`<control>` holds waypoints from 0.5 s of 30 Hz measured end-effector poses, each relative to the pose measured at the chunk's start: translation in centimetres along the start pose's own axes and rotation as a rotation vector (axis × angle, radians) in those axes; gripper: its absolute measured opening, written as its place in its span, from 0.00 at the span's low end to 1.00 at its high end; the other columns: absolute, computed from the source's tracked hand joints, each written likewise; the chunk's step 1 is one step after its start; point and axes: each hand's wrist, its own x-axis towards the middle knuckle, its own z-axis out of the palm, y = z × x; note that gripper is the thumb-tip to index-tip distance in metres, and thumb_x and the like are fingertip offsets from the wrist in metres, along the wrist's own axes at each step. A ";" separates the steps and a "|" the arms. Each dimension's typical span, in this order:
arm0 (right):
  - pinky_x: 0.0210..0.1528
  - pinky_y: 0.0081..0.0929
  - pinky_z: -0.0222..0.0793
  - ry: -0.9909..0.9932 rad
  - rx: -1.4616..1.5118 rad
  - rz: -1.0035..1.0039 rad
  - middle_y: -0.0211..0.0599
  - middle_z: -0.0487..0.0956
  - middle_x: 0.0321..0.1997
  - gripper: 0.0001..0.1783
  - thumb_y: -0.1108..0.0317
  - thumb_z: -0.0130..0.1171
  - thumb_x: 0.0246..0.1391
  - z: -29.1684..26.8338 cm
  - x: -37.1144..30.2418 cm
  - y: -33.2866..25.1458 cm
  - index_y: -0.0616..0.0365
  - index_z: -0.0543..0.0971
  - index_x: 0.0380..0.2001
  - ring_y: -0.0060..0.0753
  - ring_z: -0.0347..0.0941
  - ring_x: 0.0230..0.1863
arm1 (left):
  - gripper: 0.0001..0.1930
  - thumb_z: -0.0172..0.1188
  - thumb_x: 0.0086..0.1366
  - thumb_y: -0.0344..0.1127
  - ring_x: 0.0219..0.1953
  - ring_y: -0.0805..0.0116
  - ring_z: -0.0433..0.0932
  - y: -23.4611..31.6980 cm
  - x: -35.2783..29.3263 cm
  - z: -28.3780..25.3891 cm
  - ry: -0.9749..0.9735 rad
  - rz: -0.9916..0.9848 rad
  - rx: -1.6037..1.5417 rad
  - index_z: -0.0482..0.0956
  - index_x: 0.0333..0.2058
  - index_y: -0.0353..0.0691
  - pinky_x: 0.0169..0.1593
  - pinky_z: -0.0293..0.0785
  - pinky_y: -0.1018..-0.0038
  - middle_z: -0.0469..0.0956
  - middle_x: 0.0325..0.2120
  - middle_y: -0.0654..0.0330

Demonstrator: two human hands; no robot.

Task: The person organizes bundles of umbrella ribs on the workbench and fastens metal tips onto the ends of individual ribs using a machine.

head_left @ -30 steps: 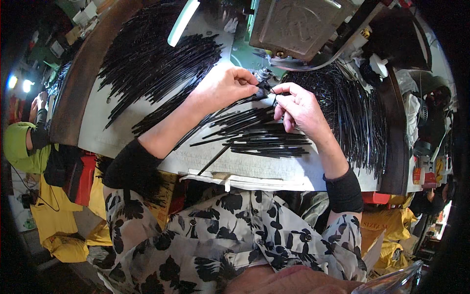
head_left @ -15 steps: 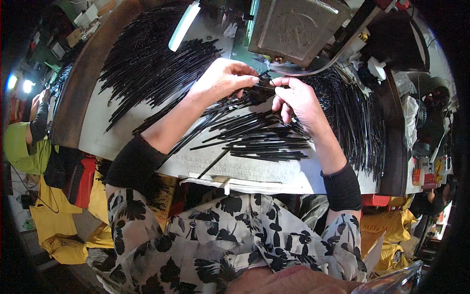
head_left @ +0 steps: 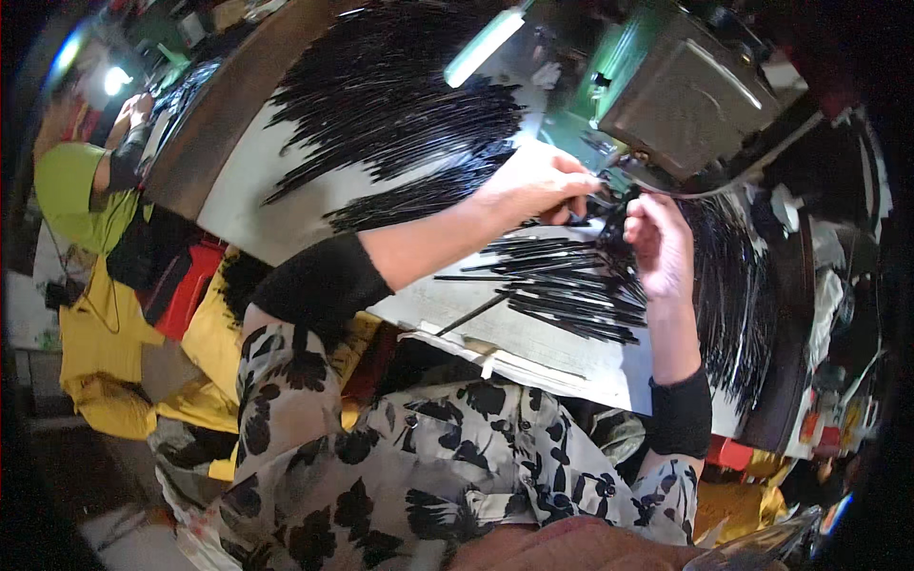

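the thin black strips fan out on your side of the fingers, between your forearms, with a few dark ends reaching up to your fingertips. your left hand is bent over those ends, thumb and forefinger drawn close together; whether a strip is pinched between them, you cannot be told from this view. your right hand is loosely curled, its fingertips turned in toward the palm, and what it may hold is hidden too. what has just changed is the right hand: half a second ago its finger and thumb nearly met the left's, and now it has rolled back, leaving a small gap. so the joint hold at that spot looks broken off, with the left hand alone at the dark ends. your whole view has also swung round, while the strips keep their fan. just beyond your right fingertips hangs the grey metal machine housing; beyond the left ones is a lit lamp bar. farther out, one strip pile spreads left of your left fingers and another pile right of your right hand, on the white tabletop.
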 end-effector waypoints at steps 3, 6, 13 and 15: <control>0.26 0.16 0.74 0.119 0.206 -0.026 0.34 0.77 0.27 0.09 0.69 0.52 0.56 0.2 0.2 0.8 0.62 0.75 0.39 0.21 0.75 0.24 | 0.13 0.58 0.59 0.40 0.13 0.81 0.65 -0.3 -0.6 0.8 -0.029 -0.012 -0.068 0.78 0.26 0.33 0.17 0.60 0.83 0.72 0.14 0.64; 0.27 0.16 0.74 -0.005 0.185 0.020 0.33 0.77 0.27 0.10 0.69 0.53 0.56 -0.3 0.0 1.4 0.62 0.75 0.40 0.21 0.75 0.24 | 0.15 0.55 0.60 0.39 0.16 0.80 0.72 -0.1 -1.3 1.8 -0.127 -0.038 -0.021 0.78 0.35 0.31 0.18 0.65 0.82 0.77 0.19 0.60; 0.33 0.17 0.73 -0.080 0.094 0.016 0.32 0.77 0.35 0.10 0.66 0.51 0.57 -0.8 -0.2 1.1 0.60 0.75 0.38 0.22 0.74 0.35 | 0.19 0.58 0.57 0.48 0.33 0.57 0.78 2.0 -5.2 -4.1 0.168 0.328 1.114 0.78 0.37 0.36 0.39 0.74 0.69 0.78 0.31 0.53; 0.33 0.17 0.72 -0.062 0.096 0.011 0.32 0.77 0.36 0.10 0.66 0.51 0.58 -0.8 -0.1 1.3 0.60 0.75 0.38 0.22 0.74 0.35 | 0.20 0.58 0.56 0.48 0.36 0.57 0.78 0.8 -5.9 -6.7 0.232 0.317 1.295 0.77 0.38 0.36 0.40 0.74 0.69 0.77 0.36 0.53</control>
